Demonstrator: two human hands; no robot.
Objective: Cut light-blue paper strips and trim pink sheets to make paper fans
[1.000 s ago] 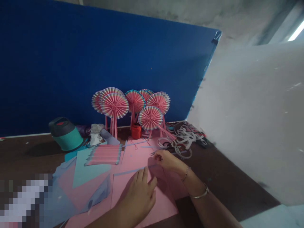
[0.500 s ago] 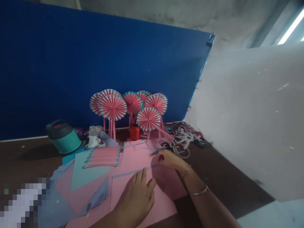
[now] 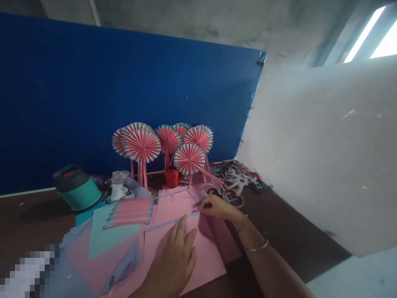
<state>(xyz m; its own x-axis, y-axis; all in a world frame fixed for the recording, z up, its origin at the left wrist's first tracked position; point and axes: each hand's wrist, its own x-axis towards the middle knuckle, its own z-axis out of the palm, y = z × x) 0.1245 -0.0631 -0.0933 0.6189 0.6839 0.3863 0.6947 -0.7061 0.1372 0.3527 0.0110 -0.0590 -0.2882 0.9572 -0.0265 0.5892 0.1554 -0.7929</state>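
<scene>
R hand [image 3: 217, 207] pinching thin blue strip [image 3: 172, 221] on pink sheet [image 3: 201, 252], L hand [image 3: 173, 260] open & flat on it; strip could slip if pinch eases, sheet shift w/ scissors [image 3: 197, 203] close by.

Pixelated patch [image 3: 27, 273] left of pink card sheet [image 3: 198, 256], unreadable; scissors [image 3: 197, 203] partly behind right hand [image 3: 218, 207]; left hand [image 3: 170, 260] cut off at bottom edge.

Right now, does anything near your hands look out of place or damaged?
The front pleated paper fan looks odd: one pink stick splays sideways instead of standing upright like the sticks of the fan behind. A loose tangle of pale paper strips also sprawls to its right.
</scene>
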